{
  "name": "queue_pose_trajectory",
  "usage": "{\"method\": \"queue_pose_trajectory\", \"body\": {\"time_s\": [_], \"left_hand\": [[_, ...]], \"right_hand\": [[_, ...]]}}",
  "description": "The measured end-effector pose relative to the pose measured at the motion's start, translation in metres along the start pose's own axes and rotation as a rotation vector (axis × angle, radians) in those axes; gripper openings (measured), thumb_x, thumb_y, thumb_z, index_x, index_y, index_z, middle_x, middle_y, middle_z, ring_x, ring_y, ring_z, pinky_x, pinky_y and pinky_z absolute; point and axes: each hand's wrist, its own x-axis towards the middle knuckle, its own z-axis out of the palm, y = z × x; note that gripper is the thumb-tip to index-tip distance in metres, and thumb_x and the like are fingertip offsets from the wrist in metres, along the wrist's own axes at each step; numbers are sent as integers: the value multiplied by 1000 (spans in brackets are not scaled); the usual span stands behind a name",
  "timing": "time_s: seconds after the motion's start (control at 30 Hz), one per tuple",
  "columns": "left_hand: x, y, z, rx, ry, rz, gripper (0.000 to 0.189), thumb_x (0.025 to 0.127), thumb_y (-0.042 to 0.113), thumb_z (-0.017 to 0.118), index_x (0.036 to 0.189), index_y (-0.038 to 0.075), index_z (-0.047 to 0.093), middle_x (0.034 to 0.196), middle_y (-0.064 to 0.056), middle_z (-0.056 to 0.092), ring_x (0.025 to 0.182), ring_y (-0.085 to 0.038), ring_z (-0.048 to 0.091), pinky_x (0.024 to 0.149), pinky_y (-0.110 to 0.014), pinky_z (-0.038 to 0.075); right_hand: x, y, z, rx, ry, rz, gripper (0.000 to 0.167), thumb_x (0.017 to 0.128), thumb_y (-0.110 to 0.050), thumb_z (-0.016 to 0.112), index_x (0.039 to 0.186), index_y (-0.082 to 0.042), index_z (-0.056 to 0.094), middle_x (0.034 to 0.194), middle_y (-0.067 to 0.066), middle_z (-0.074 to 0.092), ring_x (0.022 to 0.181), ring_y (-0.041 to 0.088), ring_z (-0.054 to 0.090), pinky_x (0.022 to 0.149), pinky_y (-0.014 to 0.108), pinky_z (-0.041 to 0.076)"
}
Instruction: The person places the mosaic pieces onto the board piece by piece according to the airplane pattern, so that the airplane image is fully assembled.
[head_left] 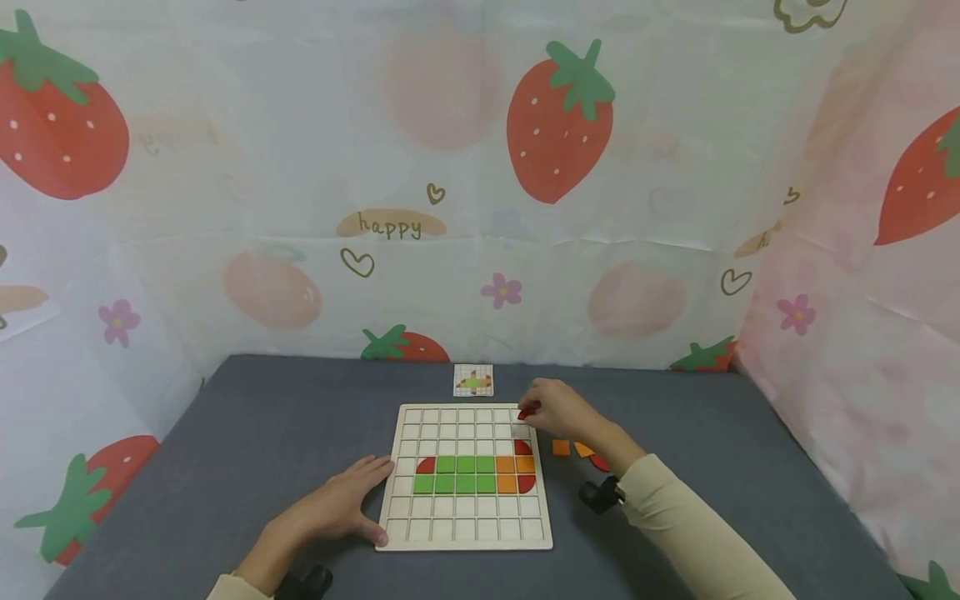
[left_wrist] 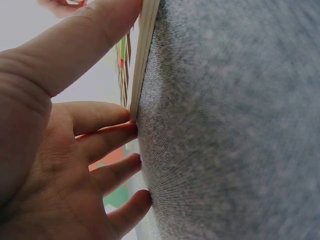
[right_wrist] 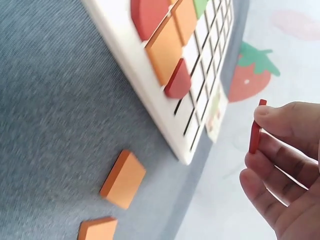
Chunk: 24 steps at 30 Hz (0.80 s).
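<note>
A white gridded board (head_left: 465,529) lies on the grey table, with green tiles (head_left: 466,483), orange tiles (head_left: 506,483) and red rounded tiles (head_left: 527,483) set in its cells. My left hand (head_left: 330,504) rests at the board's left edge, fingers spread; the left wrist view shows thumb and fingertips touching the rim (left_wrist: 145,60). Above the board's far right corner, my right hand (head_left: 562,410) pinches a red tile (right_wrist: 255,131) between thumb and fingers. In the right wrist view that tile is seen edge-on, clear of the board.
Right of the board lie loose orange tiles (head_left: 561,447) and a red tile (head_left: 598,462), partly behind the right forearm. A small pattern card (head_left: 473,380) lies beyond the board's far edge. Printed cloth (head_left: 465,283) hangs behind the table.
</note>
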Motion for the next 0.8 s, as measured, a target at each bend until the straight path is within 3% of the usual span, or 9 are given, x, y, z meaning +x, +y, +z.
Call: {"method": "queue_pose_trajectory", "body": {"time_s": [0.8], "left_hand": [[0,1,-1,4,-8,-18,104,63,33,88,146,-5,38,154,-23,36,145,-48,24,108,-70,24]], "right_hand": [[17,-41,13,25,-36,-126,14,88,-6,69,100,-5,75,91,3,61,82,14,57,71,24,51]]}}
